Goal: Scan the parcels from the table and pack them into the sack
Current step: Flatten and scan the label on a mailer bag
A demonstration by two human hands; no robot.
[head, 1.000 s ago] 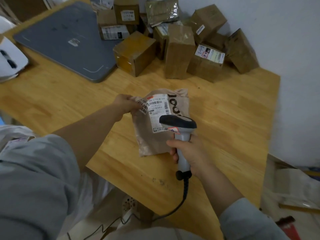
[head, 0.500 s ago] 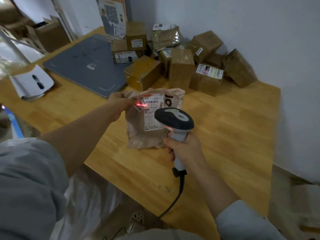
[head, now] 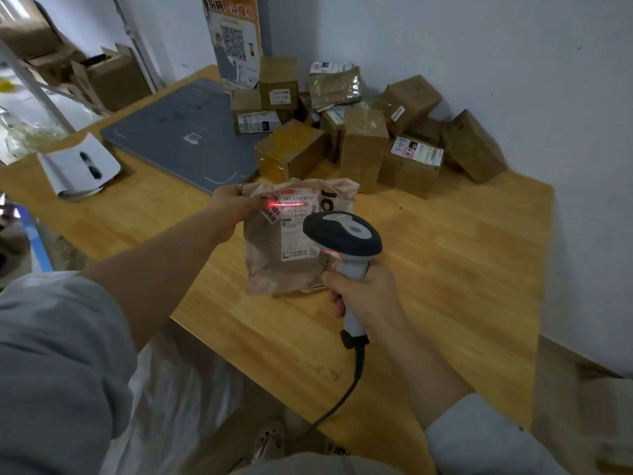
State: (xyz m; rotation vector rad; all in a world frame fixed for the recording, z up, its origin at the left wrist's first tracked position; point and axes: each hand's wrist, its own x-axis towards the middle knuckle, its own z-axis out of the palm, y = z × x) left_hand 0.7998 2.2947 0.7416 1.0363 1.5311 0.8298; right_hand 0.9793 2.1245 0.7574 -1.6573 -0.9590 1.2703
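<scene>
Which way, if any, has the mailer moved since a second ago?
Yes: the mailer in the left hand rose toward the tall box; its top edge now overlaps that box's base.

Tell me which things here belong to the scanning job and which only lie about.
Job: parcel in the left hand, scanner in the right hand, boxes at the back.
Lying about: grey board, papers, poster.
</scene>
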